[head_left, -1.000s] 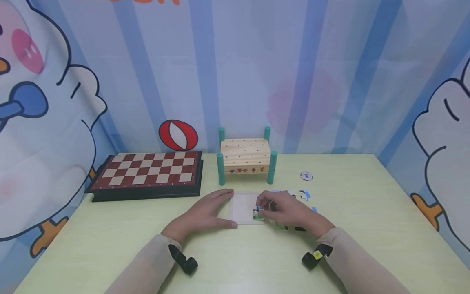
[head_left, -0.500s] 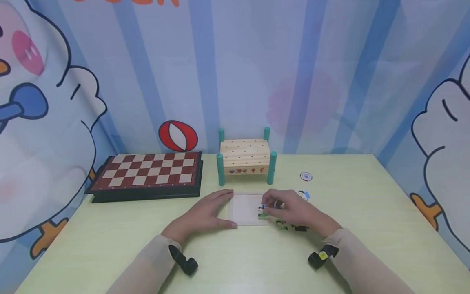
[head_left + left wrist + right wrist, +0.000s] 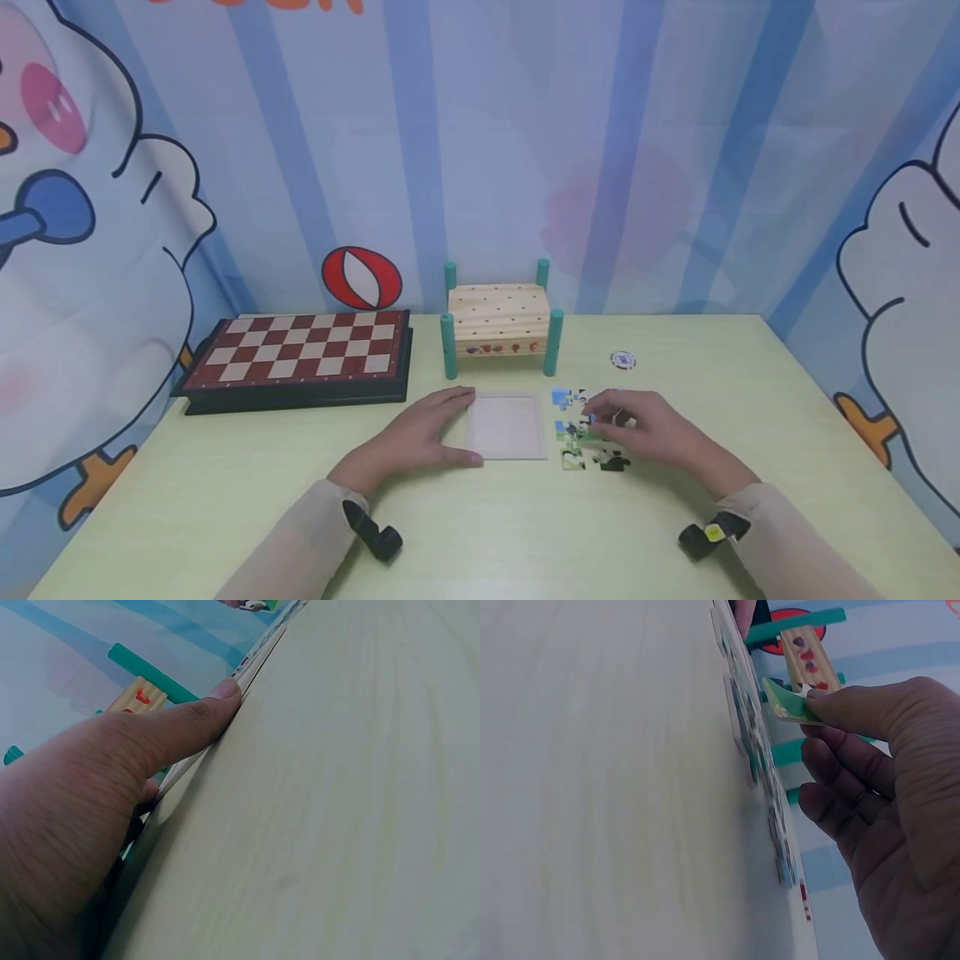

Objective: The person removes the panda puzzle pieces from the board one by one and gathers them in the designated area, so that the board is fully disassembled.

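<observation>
My left hand [image 3: 416, 435] rests at the left side of a shallow white puzzle tray [image 3: 506, 427], thumb at its near corner and straight fingers at its far corner. In the left wrist view the thumb [image 3: 202, 712] touches the tray's edge. Over several jigsaw pieces [image 3: 572, 430] lying right of the tray is my right hand [image 3: 652, 427]. In the right wrist view its thumb and finger pinch one green puzzle piece [image 3: 789, 703], tilted and raised above the table; the other fingers are loosely curled. The hand hides some of the pieces in the head view.
A red-and-white chessboard box [image 3: 300, 350] stands at the back left. Behind the tray is a small wooden rack [image 3: 498, 312] with green posts. A round chip [image 3: 622, 360] lies at the back right. A patterned curtain [image 3: 480, 150] hangs behind the table.
My right hand has moved right with the puzzle piece, from over the tray's right part to over the loose pieces. More of the tray and pieces shows. The left hand has stayed put.
</observation>
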### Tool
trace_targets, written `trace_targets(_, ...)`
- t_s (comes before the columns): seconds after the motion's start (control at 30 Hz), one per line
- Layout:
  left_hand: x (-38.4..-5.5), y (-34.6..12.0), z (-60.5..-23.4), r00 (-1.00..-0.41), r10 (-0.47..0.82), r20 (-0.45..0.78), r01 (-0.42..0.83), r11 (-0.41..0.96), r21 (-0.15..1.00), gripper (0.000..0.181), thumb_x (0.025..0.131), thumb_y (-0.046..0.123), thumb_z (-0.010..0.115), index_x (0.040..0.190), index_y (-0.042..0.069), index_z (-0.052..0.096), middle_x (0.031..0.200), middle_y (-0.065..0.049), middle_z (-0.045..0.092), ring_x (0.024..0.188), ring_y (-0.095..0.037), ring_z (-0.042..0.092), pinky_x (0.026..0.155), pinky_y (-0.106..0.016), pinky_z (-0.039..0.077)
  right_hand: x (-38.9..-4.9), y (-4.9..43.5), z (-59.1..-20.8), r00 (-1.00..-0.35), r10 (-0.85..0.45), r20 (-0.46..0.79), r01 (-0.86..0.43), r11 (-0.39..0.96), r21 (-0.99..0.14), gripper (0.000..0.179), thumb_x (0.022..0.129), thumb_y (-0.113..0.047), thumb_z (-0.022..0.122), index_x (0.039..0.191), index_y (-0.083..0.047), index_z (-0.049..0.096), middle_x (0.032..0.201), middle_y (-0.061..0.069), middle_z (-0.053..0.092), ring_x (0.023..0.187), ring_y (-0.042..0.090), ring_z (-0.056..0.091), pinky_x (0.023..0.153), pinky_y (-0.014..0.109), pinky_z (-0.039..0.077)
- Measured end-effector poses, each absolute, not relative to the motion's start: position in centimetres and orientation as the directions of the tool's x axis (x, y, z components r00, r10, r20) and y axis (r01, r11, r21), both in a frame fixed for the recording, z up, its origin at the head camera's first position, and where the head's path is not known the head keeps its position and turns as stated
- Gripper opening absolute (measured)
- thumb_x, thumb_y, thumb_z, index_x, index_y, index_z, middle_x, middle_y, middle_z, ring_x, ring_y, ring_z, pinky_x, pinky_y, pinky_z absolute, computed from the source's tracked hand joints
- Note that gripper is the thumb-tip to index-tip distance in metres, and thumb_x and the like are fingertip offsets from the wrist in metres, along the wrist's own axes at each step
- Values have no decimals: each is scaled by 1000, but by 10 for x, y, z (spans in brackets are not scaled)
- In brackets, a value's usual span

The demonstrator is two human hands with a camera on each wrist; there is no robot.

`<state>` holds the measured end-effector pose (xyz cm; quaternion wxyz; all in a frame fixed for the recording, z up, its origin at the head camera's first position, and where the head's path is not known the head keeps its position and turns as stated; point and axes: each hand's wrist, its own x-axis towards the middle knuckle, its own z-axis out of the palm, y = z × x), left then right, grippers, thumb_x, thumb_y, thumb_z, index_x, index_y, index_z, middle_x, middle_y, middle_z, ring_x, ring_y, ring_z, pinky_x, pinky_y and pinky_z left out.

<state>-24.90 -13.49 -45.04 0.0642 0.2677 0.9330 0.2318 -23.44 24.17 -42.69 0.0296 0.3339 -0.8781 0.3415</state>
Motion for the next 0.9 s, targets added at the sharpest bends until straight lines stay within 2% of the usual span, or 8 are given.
trace_targets(0.1,-249,-135,-450,-848,530,5,471,747,469,105,75,79,66,158,23,34,162,9,31,149,-14,25,121,-43,26,-232,253,-429,-777,-559,290,-605,536,-589,14,94,-15,73,106,-22,72,94,-12,70,83,6,65,71,27,57)
trace_targets(0.27,-249,-135,-450,-848,529,5,468,746,474,104,75,79,66,158,24,34,162,9,30,149,-15,25,121,-44,26,-225,270,-429,-767,-579,278,-596,479,-645,15,92,-10,74,104,-19,72,88,-12,70,78,10,66,67,27,56)
trace_targets(0.47,-248,-135,-450,-849,529,5,468,747,472,104,75,79,65,158,24,34,162,9,30,150,-15,24,120,-44,26,-222,289,-429,-795,-570,207,-525,477,-705,15,92,-8,73,103,-19,72,92,-12,71,83,12,68,73,27,56)
trace_targets(0.57,-248,-135,-450,-848,530,6,470,746,473,104,75,79,66,158,24,34,162,9,30,150,-15,25,120,-44,26,-223,299,-431,-804,-576,151,-474,467,-747,14,92,-9,73,104,-17,72,94,-7,72,86,15,68,76,28,57)
trace_targets(0.67,-248,-135,-450,-846,533,6,472,745,471,104,76,79,65,158,24,34,162,9,30,150,-15,24,120,-44,26,-224,306,-432,-799,-594,95,-433,458,-777,13,92,-14,73,105,-15,72,96,-1,72,88,17,67,76,29,57)
trace_targets(0.9,-248,-135,-449,-848,529,5,468,746,473,103,76,78,66,158,24,34,162,9,30,150,-16,24,121,-44,26,-225,311,-431,-780,-624,37,-414,472,-778,12,93,-17,73,105,-17,73,100,0,72,86,17,63,73,29,54)
